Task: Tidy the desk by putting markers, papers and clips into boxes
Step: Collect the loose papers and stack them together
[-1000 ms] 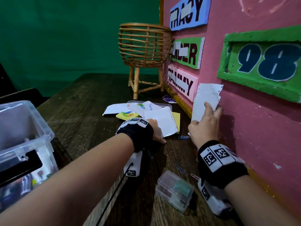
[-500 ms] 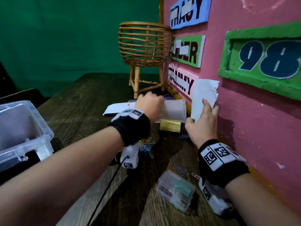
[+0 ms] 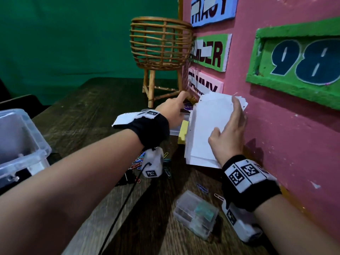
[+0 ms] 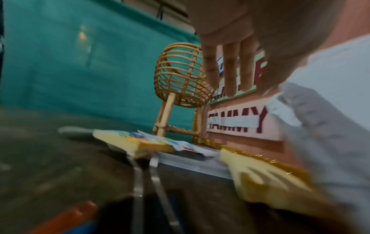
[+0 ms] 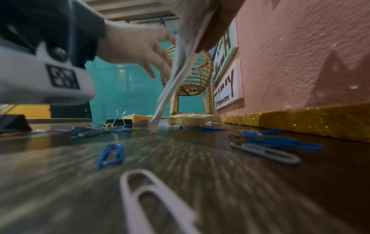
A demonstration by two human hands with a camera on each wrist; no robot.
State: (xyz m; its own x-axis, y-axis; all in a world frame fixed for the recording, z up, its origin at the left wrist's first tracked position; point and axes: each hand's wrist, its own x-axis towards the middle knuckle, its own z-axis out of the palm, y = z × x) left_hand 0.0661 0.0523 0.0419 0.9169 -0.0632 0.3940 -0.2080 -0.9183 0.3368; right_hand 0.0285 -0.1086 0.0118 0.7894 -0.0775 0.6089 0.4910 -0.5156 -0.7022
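**Now: R hand stands the paper stack on edge by the wall**

Head view: right hand (image 3: 228,137) grips the white papers (image 3: 204,133) — thumb on the near face, fingers over the top edge — stack upright, bottom edge on the desk (image 3: 88,111), just beside the pink wall (image 3: 287,137). Left hand (image 3: 173,113) reaches fwd over the yellow sticky notes (image 3: 183,132), fingers straight, holding nothing. Loose paper clips (image 3: 138,160) under the L wrist, more scattered near the small clear box (image 3: 196,214). Big clear bin (image 3: 24,144) at the desk's left edge; open wood between bin and clips. Rattan basket (image 3: 161,43) at the back corner.

Left wrist view, blurry: fingers (image 4: 230,66) extended, nothing in them. Yellow pad below right, papers' face at far right edge.

Right wrist view: stack seen edge-on, its lower corner touching the desk, tilted towards the L hand. Black binder clip (image 5: 119,121) stands left of it. Blue and white clips lie along the gold strip (image 5: 300,120) at the wall's foot.
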